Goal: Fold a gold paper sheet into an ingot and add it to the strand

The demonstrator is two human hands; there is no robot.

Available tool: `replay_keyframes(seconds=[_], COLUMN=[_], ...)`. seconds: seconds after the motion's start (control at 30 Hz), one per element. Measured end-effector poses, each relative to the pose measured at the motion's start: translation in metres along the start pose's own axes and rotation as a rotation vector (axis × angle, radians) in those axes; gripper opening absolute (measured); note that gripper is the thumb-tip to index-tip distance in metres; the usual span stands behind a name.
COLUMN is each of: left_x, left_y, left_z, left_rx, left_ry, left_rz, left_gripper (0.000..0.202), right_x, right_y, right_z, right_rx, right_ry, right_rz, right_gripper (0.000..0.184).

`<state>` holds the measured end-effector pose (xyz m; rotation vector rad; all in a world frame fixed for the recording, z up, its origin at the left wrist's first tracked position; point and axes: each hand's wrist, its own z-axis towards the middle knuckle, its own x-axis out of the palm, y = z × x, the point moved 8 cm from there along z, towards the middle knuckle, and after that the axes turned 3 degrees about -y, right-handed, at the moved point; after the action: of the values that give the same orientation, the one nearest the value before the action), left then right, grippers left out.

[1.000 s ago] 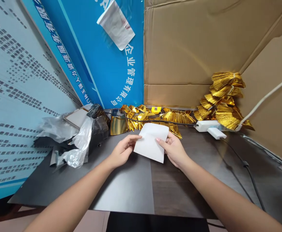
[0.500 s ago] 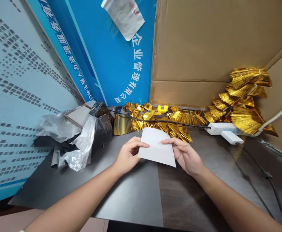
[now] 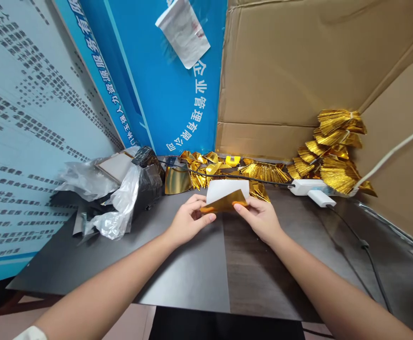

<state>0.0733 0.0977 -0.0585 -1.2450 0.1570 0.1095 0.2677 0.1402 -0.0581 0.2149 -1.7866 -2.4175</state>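
Pale blue printed board [image 3: 25, 127] leans along the left side, with a bright blue banner [image 3: 167, 94] beside it and a white paper slip [image 3: 183, 33] stuck high on the banner. At the back of the dark tabletop [image 3: 185, 269], a clear plastic bag [image 3: 121, 203] lies crumpled against a black bag [image 3: 150, 189]. Just right of them stands a curved gold foil piece [image 3: 177, 180], next to a heap of folded gold foil [image 3: 206, 170] crossed by a black cable [image 3: 228, 177].

In front of the heap, the left hand [image 3: 188, 219] pinches the left end of a gold foil strip [image 3: 224, 201] in a narrow grip between thumb and fingers. The right hand [image 3: 258, 219] pinches the strip's right end just as closely. The strip lies across the front of a white paper sheet [image 3: 226, 190], which rises behind it between the hands.

Further right, pleated gold fans [image 3: 329, 156] pile against a cardboard box wall [image 3: 280, 71], beside a white power strip [image 3: 302, 187] with a white adapter [image 3: 319, 198] plugged in.
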Motion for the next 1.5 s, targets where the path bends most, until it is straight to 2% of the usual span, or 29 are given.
replay_keyframes(seconds=[0.2,0.43,0.6,0.7,0.8,0.97,1.03,1.1,1.3,1.5], left_x=[0.0,0.006,0.012,0.011,0.013,0.019,0.022,0.023,0.025,0.025], left_y=[-0.004,-0.002,0.002,0.002,0.003,0.008,0.01,0.012,0.011,0.019], left_z=[-0.003,-0.007,-0.01,-0.009,-0.009,-0.011,-0.013,-0.014,-0.013,-0.014], left_rx=[-0.015,-0.044,-0.083,-0.091,-0.147,-0.264,-0.302,-0.327,-0.287,-0.325], left_ry=[0.017,0.044,0.028,0.021,0.064,0.134,0.139,0.124,0.081,0.021], left_rz=[0.013,-0.115,-0.231,-0.24,-0.239,-0.246,-0.267,-0.316,-0.39,-0.42], left_gripper=[0.028,0.032,0.054,0.064,0.069,0.061,0.059,0.063,0.079,0.085], right_x=[0.012,0.015,0.012,0.015,0.023,0.038,0.041,0.04,0.034,0.037], right_y=[0.001,0.001,0.004,0.006,0.004,0.001,0.002,0.002,-0.008,-0.011], right_z=[-0.01,-0.017,-0.014,-0.013,-0.015,-0.025,-0.027,-0.026,-0.02,-0.025], right_rx=[0.004,0.017,0.003,0.011,0.045,0.082,0.078,0.107,0.236,0.231], right_ry=[-0.026,-0.071,-0.098,-0.038,0.085,0.305,0.34,0.314,0.167,0.176], right_rz=[0.038,0.064,0.098,0.118,0.115,0.036,0.011,0.042,0.193,0.136], right_gripper=[0.036,0.036,0.04,0.046,0.049,0.056,0.056,0.055,0.054,0.044])
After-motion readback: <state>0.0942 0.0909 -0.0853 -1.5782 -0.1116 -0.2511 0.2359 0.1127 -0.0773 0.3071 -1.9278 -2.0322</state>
